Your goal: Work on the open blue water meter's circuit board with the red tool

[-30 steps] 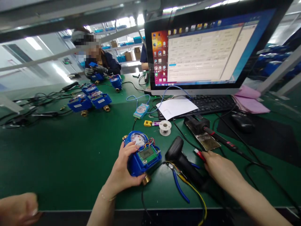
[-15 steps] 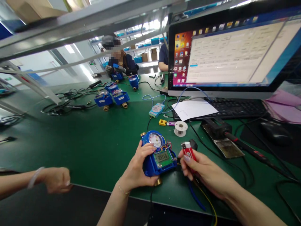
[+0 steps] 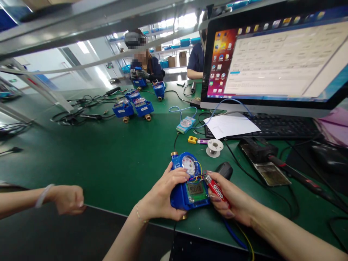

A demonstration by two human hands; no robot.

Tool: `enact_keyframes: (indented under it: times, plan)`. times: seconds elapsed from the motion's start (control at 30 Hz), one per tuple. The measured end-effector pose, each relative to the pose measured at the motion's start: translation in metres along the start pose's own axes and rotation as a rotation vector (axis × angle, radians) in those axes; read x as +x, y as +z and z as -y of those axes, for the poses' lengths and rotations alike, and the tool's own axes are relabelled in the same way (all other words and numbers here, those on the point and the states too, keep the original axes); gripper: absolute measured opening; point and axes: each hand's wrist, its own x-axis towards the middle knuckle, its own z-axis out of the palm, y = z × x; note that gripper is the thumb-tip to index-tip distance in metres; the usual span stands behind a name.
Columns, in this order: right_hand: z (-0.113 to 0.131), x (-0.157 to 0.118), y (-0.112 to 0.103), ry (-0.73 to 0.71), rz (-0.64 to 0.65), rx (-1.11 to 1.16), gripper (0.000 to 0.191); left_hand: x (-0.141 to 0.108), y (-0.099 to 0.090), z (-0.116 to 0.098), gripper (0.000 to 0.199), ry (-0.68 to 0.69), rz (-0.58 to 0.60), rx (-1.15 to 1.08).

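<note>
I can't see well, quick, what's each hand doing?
Left hand: closed around the blue meter.
Right hand: closed on the red lighter.

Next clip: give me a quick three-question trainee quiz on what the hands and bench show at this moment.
1. True or false: the left hand holds the blue water meter at the near edge of the green bench.
2. What does the right hand hold? A) a soldering iron B) a red lighter C) a solder spool
3. Fill in: the lighter's metal tip points at the coloured ____ above the meter's display.

Key
1. True; its grip wraps the meter's left side.
2. B; the red lighter is in its grip, while the solder spool and soldering iron lie on the bench.
3. wires
</note>
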Motion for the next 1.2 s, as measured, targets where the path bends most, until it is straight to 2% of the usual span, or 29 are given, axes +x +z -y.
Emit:
enact_keyframes:
  times: [0.17, 0.33, 0.5, 0.73, 1.2]
  plan:
    - [-0.006, 0.001, -0.002, -0.021, -0.001, 0.021, 0.061, 0.002, 0.002, -0.001, 0.074, 0.014, -0.003, 0.005]
    - [-0.012, -0.001, 0.001, -0.156, -0.032, 0.046, 0.06, 0.002, 0.001, 0.0, 0.074, 0.012, 0.003, 0.008]
    - [-0.01, -0.003, 0.002, -0.04, -0.067, 0.008, 0.062, 0.001, 0.003, 0.004, 0.077, 0.051, -0.013, 0.004]
    - [0.001, -0.004, 0.001, 0.045, -0.053, -0.008, 0.06, 0.001, 0.005, 0.004, 0.075, 0.05, -0.027, -0.004]
    - [0.007, -0.008, 0.005, 0.046, -0.12, -0.134, 0.058, 0.001, 0.005, 0.003, 0.076, 0.043, -0.028, 0.003]
